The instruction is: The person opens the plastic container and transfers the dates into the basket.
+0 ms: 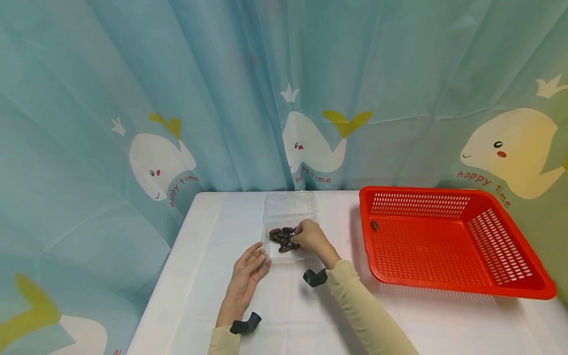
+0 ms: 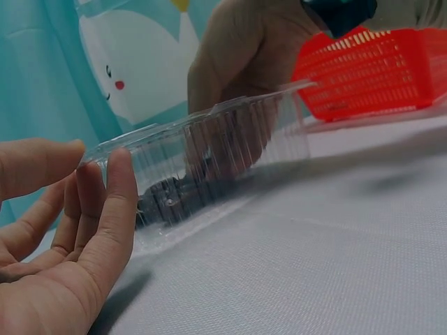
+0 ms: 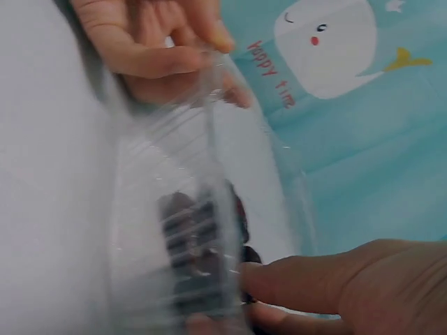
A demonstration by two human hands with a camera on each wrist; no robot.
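A clear plastic box (image 1: 290, 259) with its lid (image 1: 290, 204) folded back stands on the table. Inside lie several dark, glossy oval dates (image 1: 282, 235), one at the left looking redder. At the box's near left corner, my left hand (image 1: 245, 273) pinches the rim between thumb and a finger (image 2: 42, 167). My right hand (image 1: 312, 237) reaches down into the box from the right, its thumb (image 3: 293, 279) and fingers around a date at the pile's right side. That date is mostly hidden by the fingers, and the clear wall blurs the pile in the right wrist view.
To the right stands a red plastic basket (image 1: 443, 288) with perforated walls. A single brown date (image 1: 374, 225) lies at its left end. A white cloth covers the table (image 1: 204, 241), and a blue whale-print curtain (image 1: 222, 98) hangs along the back and left.
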